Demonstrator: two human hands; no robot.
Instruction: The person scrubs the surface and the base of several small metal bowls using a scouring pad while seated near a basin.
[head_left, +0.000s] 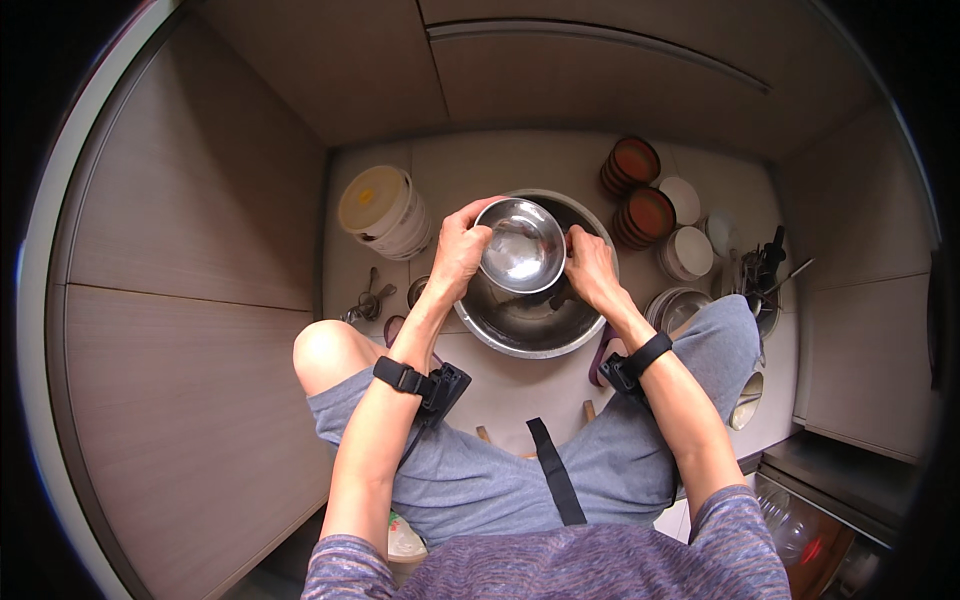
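Note:
A shiny stainless steel bowl (523, 246) is held above a large metal basin (525, 337) on the floor. My left hand (461, 244) grips the bowl's left rim, thumb at the inside edge and fingers behind it. My right hand (591, 262) is at the bowl's right side with its fingers curled; a dark thing, perhaps a cloth, shows beneath it, and whether the fingers grip the rim is hard to tell. The basin's inside looks dark and wet, partly hidden by the bowl and my hands.
Lidded white tubs (375, 206) stand at the left, near metal utensils (369, 304). To the right are stacked red-brown bowls (646, 215), white bowls (688, 253), stacked metal bowls (684, 306) and a container of utensils (754, 277). Cabinet fronts (187, 367) enclose the floor.

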